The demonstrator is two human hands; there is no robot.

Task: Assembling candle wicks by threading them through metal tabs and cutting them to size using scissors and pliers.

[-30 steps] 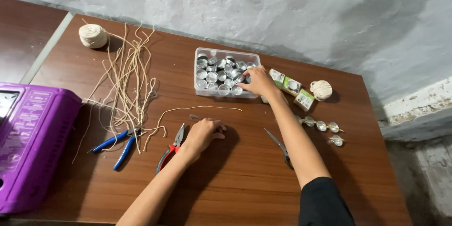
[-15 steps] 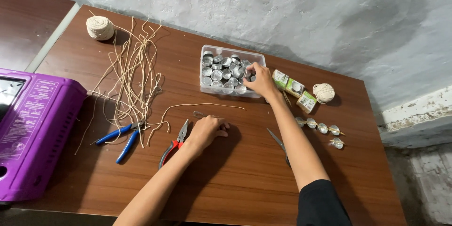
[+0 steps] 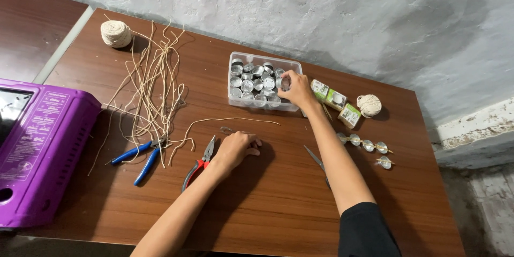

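My right hand (image 3: 297,90) reaches into the right end of a clear plastic box (image 3: 239,101) filled with several small silver metal cups, and pinches one cup (image 3: 285,82) between thumb and fingers just above the others. My left hand (image 3: 237,148) rests curled on the brown table (image 3: 267,198), its fingertips on a small dark piece at the end of a loose tan cord (image 3: 230,121). Red-handled pliers (image 3: 199,163) lie just left of that hand.
Several long tan cords (image 3: 150,83) lie at the left with a string ball (image 3: 115,33), blue pliers (image 3: 140,155) and a purple appliance (image 3: 37,150). Right of the box: small green-and-white boxes (image 3: 334,99), another string ball (image 3: 369,105), a row of cups with sticks (image 3: 367,145), scissors (image 3: 317,163).
My right hand has lifted one silver cup slightly out of the box. The left hand has stayed in place. The view has shifted a little.
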